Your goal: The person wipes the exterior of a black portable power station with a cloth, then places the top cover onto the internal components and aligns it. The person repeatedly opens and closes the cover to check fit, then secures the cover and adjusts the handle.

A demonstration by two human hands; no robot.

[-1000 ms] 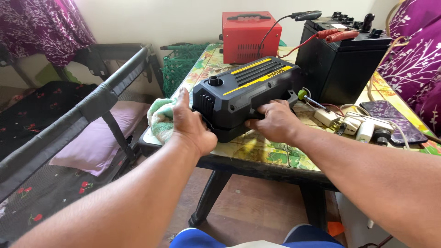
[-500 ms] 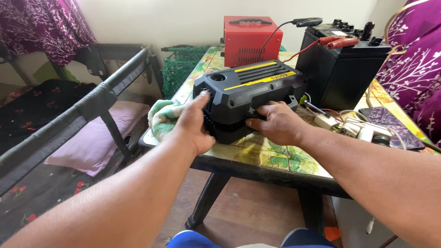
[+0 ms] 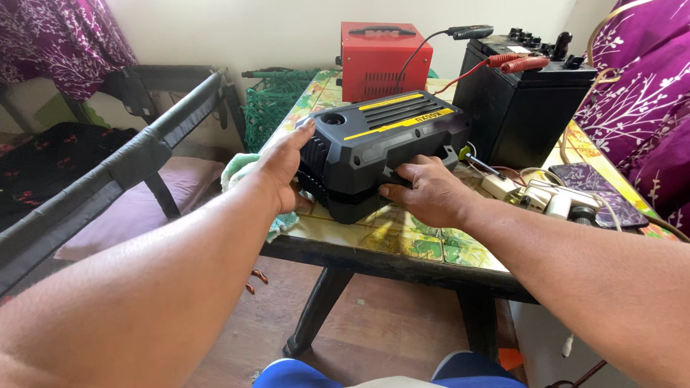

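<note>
Item one: our left hand (image 3: 282,167), fingers spread wide and pressed flat against the left end of the black-and-yellow machine housing (image 3: 381,147), bracing it rather than closing around it. Item two: our right hand (image 3: 424,190), laid against the near side of the same housing, fingers curled along its lower edge in a loose grip; how far they hook under it we cannot tell. Item three: the housing itself, a black moulded casing with yellow stripes and a round port at its left top corner, sitting on the near left part of the patterned table (image 3: 402,241), slightly tilted between our hands. Item four: a green-and-white cloth (image 3: 241,172), at the table's left edge, under and just beside our left wrist. Item five: a red metal box (image 3: 381,61) with a black handle, at the far side of the table behind the housing. Item six: a large black battery (image 3: 521,108), far right, with red clamps (image 3: 514,63) resting on its top. Item seven: a cluster of white plugs and cables (image 3: 546,197), right of our right hand. Item eight: a green net (image 3: 269,108), off the table's far left corner. Item nine: a dark railed cot (image 3: 129,162), left of the table.
</note>
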